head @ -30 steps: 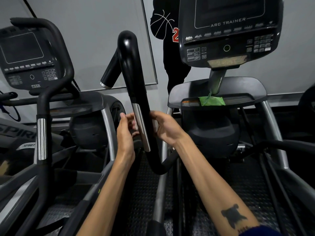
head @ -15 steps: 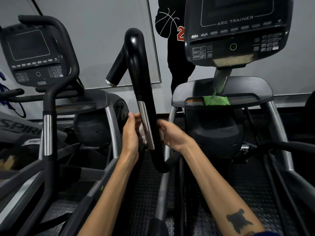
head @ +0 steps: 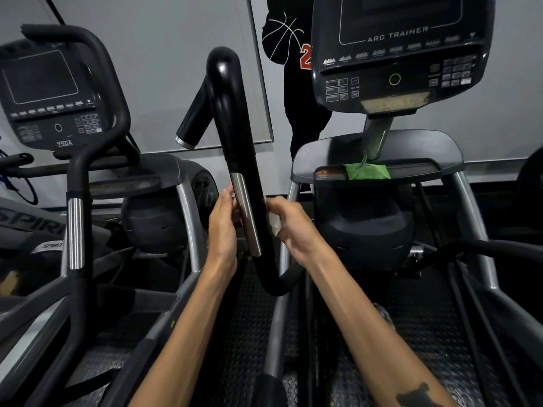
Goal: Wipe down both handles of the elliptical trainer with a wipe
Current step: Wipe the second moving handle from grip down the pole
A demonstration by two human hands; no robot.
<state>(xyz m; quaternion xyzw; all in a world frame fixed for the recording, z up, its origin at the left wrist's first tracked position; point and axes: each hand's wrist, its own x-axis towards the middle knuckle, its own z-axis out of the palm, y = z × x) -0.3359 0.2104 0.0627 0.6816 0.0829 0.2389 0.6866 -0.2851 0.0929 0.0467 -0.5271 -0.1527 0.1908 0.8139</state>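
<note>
A tall black handle (head: pixel 235 136) of the elliptical trainer is seen at the centre of the view, curved over at the top and bent into a hook at the bottom. A strip of bare metal (head: pixel 246 214) is set into its lower front. Both hands are placed at the level of this strip. The left hand (head: pixel 224 223) is laid against the left side of the handle, its fingers nearly straight and pressed together beside the metal strip. The right hand (head: pixel 293 227) is curled against the right side of the handle, and a white wipe (head: pixel 274 223) is pinched between its fingers and the black surface. Only a small crumpled part of the wipe is seen; the rest is hidden by the fingers.

To the right, the console (head: pixel 399 54) marked ARC TRAINER is mounted above a grey tray (head: pixel 426 154), on which a green packet (head: pixel 368 171) is laid. To the left, a second machine (head: pixel 44 92) with its own black handle (head: pixel 76 171) is seen. A person in dark clothes (head: pixel 293 69) is stood by the wall behind.
</note>
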